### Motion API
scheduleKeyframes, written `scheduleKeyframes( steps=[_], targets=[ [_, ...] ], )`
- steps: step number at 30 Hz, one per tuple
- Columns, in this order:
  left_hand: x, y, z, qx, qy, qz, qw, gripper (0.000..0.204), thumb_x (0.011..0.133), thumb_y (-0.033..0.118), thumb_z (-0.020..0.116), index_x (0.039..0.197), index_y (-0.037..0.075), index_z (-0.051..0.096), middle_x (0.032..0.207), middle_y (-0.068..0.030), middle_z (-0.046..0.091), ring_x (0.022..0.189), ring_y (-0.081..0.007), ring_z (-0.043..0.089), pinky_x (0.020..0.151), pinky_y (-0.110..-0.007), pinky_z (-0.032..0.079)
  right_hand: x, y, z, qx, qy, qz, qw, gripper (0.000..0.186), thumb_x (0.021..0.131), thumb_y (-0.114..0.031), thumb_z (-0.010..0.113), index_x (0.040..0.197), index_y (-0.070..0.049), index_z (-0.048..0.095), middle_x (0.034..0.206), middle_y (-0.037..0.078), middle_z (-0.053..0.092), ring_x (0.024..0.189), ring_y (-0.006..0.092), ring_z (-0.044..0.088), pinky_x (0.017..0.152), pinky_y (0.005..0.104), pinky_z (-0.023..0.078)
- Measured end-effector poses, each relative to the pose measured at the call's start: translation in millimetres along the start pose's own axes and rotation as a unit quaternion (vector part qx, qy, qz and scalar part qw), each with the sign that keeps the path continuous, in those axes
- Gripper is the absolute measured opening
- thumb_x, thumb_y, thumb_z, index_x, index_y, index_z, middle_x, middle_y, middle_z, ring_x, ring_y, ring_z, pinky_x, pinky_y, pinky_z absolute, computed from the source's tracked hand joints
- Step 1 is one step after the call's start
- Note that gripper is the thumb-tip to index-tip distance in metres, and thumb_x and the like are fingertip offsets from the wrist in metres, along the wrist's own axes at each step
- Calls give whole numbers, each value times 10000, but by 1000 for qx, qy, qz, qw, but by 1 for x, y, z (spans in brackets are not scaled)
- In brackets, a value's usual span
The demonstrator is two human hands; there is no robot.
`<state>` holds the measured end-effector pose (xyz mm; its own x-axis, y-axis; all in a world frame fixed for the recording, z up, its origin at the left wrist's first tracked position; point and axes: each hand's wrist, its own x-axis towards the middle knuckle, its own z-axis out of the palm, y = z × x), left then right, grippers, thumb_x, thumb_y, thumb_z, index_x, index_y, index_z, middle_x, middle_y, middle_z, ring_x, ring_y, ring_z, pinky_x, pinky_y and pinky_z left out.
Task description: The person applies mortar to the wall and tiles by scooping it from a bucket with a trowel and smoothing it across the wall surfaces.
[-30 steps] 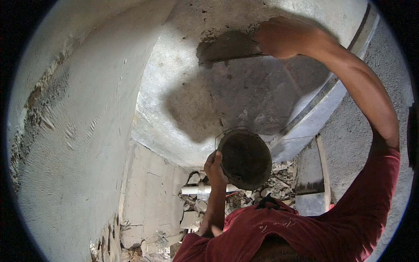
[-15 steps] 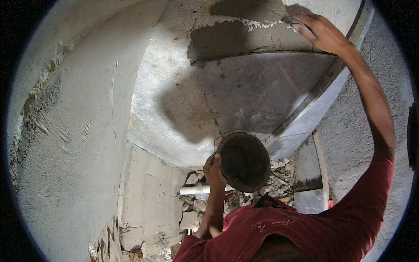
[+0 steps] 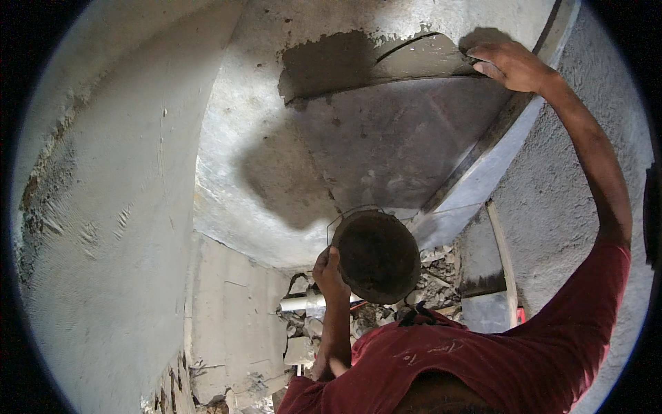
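My left hand [image 3: 332, 277] grips the rim of a dark round bucket [image 3: 379, 259], thumb over its near-left edge. The bucket's wire handle stands up at the far side, and its inside is dark with residue. My right hand [image 3: 512, 67] is stretched far up to the right, fingers closed round a trowel whose grip is mostly hidden by them. The grey trowel blade [image 3: 429, 56] appears to lie nearly flat against a band of wet mortar [image 3: 324, 65] on the wall. Below that band is a smoother, darker grey wall section [image 3: 400, 145].
A rough plastered wall [image 3: 579, 172] rises close on the right, another plastered wall [image 3: 117, 207] on the left. Broken rubble [image 3: 434, 276] and a white pipe [image 3: 296, 303] lie below the bucket. A narrow upright strip [image 3: 502, 255] stands at the lower right.
The trowel has come down from above the mortar band onto it, and its blade has turned. My right hand has moved slightly down. My left hand still holds the bucket.
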<state>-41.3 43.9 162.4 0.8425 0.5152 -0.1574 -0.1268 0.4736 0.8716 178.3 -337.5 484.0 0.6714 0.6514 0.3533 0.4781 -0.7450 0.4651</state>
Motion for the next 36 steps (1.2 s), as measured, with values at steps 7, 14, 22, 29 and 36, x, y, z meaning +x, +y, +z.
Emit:
scheduleKeyframes(
  steps=[7,14,22,29,36],
  targets=[
    [7,-11,-16,41,16,22,999,188,889,130,633,963,-41,657,811,-6,605,732,-96,530,695,-249,438,-8,38,5,-51,-104,69,991,404,964,-318,479,1235,-32,567,1217,199,593,1088,353,591,927,447,475],
    [3,-2,-21,2,-2,42,999,199,882,134,636,965,-47,656,811,-6,603,727,-96,526,691,-249,437,-60,51,-54,-131,-44,177,975,325,954,-216,508,1229,-63,591,1201,151,619,1059,338,613,957,443,473],
    [-1,-1,-20,0,7,20,1000,196,884,114,634,969,-62,647,849,-45,638,765,-121,579,729,-266,472,-32,-47,-35,-75,54,145,985,339,936,-313,544,1141,-65,648,1059,160,664,873,326,664,772,419,543],
    [-9,3,-18,-31,8,3,999,185,904,114,605,968,-54,648,877,-59,649,762,-133,591,720,-271,487,30,-81,-57,-80,-30,97,992,361,916,-318,569,1168,-68,636,1021,167,661,864,331,661,802,414,536],
    [-5,0,-41,41,3,40,998,189,909,129,604,945,-51,647,867,-56,643,761,-126,582,704,-279,477,58,-94,-116,-104,-229,107,962,238,748,-159,572,876,-8,705,872,172,687,836,341,658,760,443,514]
  ],
)
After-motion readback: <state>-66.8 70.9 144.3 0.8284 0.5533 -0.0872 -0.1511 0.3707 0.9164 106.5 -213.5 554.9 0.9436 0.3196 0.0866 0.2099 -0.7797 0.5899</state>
